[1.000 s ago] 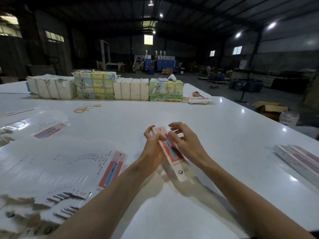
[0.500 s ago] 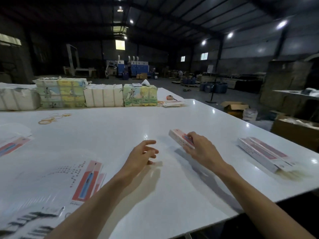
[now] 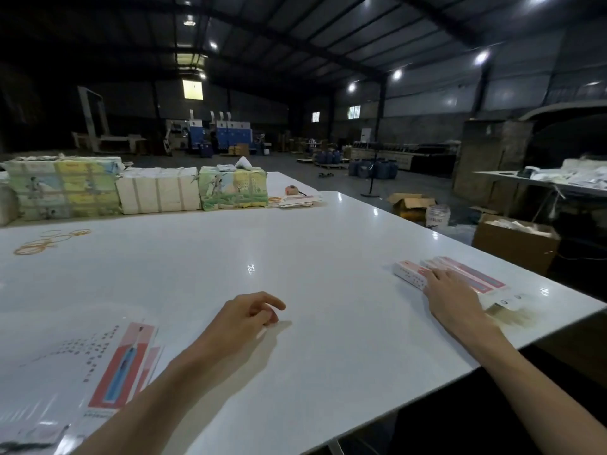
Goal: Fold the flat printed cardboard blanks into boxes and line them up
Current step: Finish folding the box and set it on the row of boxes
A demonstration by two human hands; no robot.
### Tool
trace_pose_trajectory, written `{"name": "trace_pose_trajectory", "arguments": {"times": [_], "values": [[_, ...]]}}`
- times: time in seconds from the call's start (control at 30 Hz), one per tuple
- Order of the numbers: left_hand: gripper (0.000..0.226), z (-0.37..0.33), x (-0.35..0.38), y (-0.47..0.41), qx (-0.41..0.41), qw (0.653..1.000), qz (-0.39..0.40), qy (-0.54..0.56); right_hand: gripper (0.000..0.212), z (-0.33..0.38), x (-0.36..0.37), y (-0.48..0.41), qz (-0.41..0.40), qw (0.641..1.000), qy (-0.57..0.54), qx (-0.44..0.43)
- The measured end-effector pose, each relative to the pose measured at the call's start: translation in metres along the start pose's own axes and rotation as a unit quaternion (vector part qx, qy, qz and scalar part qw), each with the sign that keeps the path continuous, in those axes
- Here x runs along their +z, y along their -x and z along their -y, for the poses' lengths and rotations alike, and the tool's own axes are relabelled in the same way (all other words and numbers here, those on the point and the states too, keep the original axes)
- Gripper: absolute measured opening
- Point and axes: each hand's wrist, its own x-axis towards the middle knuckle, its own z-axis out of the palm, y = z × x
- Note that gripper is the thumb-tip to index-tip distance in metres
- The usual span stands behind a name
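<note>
The newly folded box lies on the white counter at the person's right, just beside the row of finished boxes near the counter's right edge. The right hand rests on it with fingers laid flat over the top; its grip looks released, pressing rather than clasping, though the thumb is hidden. The left hand hovers over the middle of the counter, fingers loosely curled, holding nothing.

The box is long and slim. Its long axis runs from far-left to near-right, seemingly parallel with its neighbours, with the pale printed end pointing away to the left.

Thin printed card like this is probably very light and hollow, so it should slide easily on the glossy counter and dent if squeezed on its broad faces. A light hold across the narrow sides near mid-length, or a flat-fingered nudge, seems safest. The flat blanks at the lower left are likely limp and slick; lifting one by an edge would suit.
</note>
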Motion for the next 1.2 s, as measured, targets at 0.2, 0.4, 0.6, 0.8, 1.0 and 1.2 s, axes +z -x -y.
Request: {"name": "trace_pose_trajectory", "arguments": {"times": [0.2,0.4,0.6,0.8,1.0,1.2], "values": [[0.037,-0.002,-0.002,0.003,0.003,1.000,0.005,-0.021,0.042,0.043,-0.028,-0.007,-0.026,0.997,-0.048,-0.045],[0.037,-0.007,-0.003,0.005,0.007,1.000,-0.009,-0.026,0.026,0.181,-0.068,-0.023,-0.049,0.960,-0.185,-0.203],[0.031,-0.018,-0.013,0.007,-0.024,0.988,-0.062,-0.141,0.019,0.280,-0.047,-0.003,-0.025,0.926,-0.303,-0.224],[0.023,-0.037,-0.050,0.009,-0.145,0.885,-0.048,-0.441,0.021,0.281,-0.016,-0.008,0.028,0.915,-0.372,-0.155],[0.079,-0.055,-0.108,0.040,-0.365,0.760,0.003,-0.538,0.021,0.283,-0.014,-0.010,0.055,0.888,-0.435,-0.140],[0.089,-0.044,-0.120,0.059,-0.408,0.714,0.062,-0.565,0.020,0.283,-0.014,-0.011,0.066,0.872,-0.458,-0.159]]}}
